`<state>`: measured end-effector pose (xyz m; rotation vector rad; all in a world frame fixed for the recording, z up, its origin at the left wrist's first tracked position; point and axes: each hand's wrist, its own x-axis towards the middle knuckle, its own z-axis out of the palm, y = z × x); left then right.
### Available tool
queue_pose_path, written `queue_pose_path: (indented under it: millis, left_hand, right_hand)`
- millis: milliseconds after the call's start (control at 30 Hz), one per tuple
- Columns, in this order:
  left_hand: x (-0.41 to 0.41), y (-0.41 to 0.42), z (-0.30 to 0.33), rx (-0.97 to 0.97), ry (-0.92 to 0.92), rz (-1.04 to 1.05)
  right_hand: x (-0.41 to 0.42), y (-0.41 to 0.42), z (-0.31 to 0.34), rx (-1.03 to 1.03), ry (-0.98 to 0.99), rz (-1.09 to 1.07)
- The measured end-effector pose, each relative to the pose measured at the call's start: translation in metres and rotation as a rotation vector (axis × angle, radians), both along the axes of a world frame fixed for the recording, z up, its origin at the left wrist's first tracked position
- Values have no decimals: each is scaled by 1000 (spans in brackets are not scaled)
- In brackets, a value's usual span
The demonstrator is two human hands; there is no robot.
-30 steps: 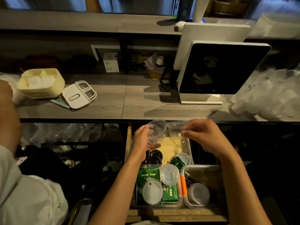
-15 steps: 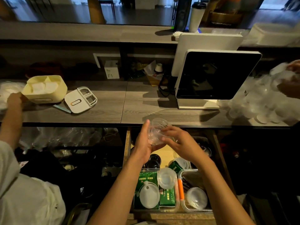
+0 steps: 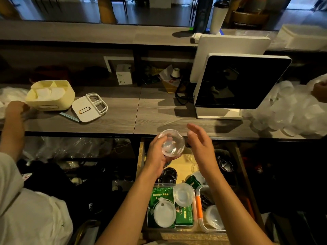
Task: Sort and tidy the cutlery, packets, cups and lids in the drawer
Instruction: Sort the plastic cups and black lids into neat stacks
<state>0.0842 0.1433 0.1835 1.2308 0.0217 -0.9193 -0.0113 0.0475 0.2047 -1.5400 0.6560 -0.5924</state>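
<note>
My left hand (image 3: pixel 155 156) grips clear cups (image 3: pixel 171 142); right hand (image 3: pixel 201 147) at 3 o'clock open, empty. One-handed grip; cups could slip into drawer (image 3: pixel 141 156).

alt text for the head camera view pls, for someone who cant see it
A person's left hand holds a small clear plastic cup above an open drawer of lids and green packets, while the right hand hovers open beside it. A dark screen stands on the wooden counter behind.
</note>
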Motion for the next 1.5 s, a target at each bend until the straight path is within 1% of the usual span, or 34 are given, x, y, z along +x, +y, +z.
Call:
queue_pose_path:
  millis: [33,100,167,267,400,467,533,633,733,800,867,900,1000,1133,1233,1367,1433,1500]
  left_hand:
    - [-1,0,-1,-15,-5,-1]
    - [-5,-1,-6,-30,-31,-20]
    - [-7,-1,-17,-25,-36,-33]
    - [-3,3,-34,46,-15,1]
    - [9,6,-61,166,55,48]
    - [14,6,-77,165,96,29]
    - [22,5,-91,167,127,15]
    - [35,4,-115,233,172,44]
    - [51,2,-138,296,212,101]
    - [61,1,-156,312,226,140]
    - [68,0,-175,308,239,143]
    - [70,0,-185,308,238,139]
    - [70,-3,-207,302,258,154]
    - [71,-7,-226,315,309,195]
    - [73,-8,-234,341,329,225]
    - [76,-6,-237,361,304,247]
    - [75,-6,-234,371,293,242]
    - [74,-7,-231,382,260,211]
  right_hand:
    - [7,2,-2,62,50,-27]
    - [19,7,-13,161,156,-12]
    - [29,14,-23,252,187,-20]
    - [37,19,-39,245,194,-11]
    - [49,20,-69,319,268,-18]
    - [59,20,-86,373,297,-52]
    - [68,19,-102,465,343,-53]
    - [79,9,-130,625,421,-10]
    - [86,-13,-171,570,497,-66]
    - [90,-28,-208,416,604,-121]
    - [93,-42,-240,242,739,-83]
    - [95,-47,-252,196,787,-67]
    - [107,-56,-278,114,845,-17]
    - [123,-63,-315,77,898,42]
    - [129,-70,-333,35,906,-4]
    - [121,-77,-338,115,863,-137]
    - [115,-78,-328,119,808,-177]
    - [108,-78,-302,174,700,-222]
